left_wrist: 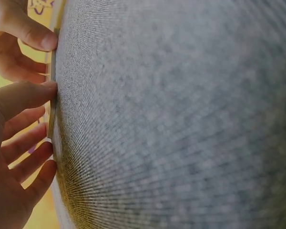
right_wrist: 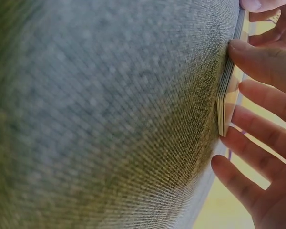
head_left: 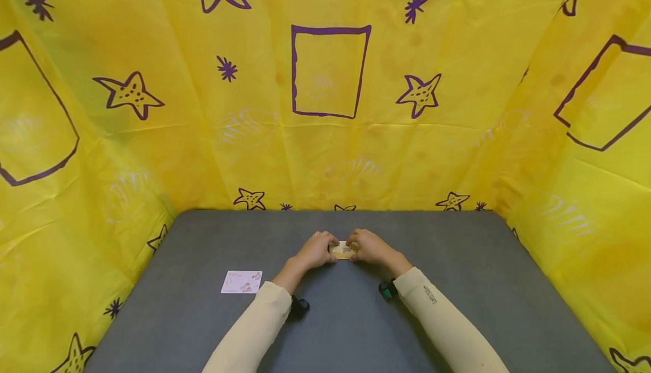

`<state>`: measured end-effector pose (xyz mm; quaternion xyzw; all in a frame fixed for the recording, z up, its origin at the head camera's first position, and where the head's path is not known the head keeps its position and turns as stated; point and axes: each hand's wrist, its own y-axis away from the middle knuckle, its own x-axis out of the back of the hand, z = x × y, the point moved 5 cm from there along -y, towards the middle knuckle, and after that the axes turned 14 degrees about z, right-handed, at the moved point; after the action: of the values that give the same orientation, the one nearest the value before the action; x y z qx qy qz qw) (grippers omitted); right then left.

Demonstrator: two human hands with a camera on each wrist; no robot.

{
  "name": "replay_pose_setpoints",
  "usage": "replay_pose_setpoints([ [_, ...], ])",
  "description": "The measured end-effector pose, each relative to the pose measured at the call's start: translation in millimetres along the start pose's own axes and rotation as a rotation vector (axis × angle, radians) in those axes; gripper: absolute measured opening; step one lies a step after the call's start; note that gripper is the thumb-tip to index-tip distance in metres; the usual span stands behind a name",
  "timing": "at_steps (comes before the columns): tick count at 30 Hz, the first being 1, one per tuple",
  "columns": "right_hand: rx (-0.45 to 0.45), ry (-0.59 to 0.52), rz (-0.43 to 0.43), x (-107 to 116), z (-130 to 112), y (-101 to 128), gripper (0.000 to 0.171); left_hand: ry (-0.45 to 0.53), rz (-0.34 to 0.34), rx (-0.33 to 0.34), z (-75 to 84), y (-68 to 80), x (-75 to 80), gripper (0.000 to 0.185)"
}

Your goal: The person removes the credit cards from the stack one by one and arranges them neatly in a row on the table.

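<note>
The card stack [head_left: 342, 250] was between your two hands on the grey table [head_left: 432, 260], its cream-yellow face upward with small dark markings; in the right wrist view, several thin layers showed along its near edge; your left hand [head_left: 316, 250] was at the stack's left end, pinching it with the thumb against the near edge and fingers reaching to the far side; its lower fingers were spread, with gaps between them; your right hand [head_left: 373, 247] pinched the stack's right end likewise, thumb on the near edge, fingers behind; its little finger stood apart from the others, past the stack's corner; how firmly either hand pressed, I could not tell.

A pinkish-white card [head_left: 241, 282] lay to the left of the stack and nearer to you, well apart from it, its small printing too tiny to read; also nearer to you than the stack were your cream sleeves [head_left: 452, 328], the right one lettered in dark, and a dark wrist device [head_left: 300, 307] on each arm; beyond the stack rose a yellow cloth [head_left: 325, 147] bearing purple starfish outlines [head_left: 421, 97].
</note>
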<state>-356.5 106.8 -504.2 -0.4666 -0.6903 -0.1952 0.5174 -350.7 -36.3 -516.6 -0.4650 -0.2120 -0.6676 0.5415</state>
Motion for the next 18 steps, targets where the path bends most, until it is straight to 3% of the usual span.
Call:
replay_pose_setpoints([
  [18, 0.001, -0.032, 0.010, 3.4, 0.4, 0.7, 0.035, 0.042, 0.002, -0.015, 1.0, 0.7, 2.7, 0.034],
])
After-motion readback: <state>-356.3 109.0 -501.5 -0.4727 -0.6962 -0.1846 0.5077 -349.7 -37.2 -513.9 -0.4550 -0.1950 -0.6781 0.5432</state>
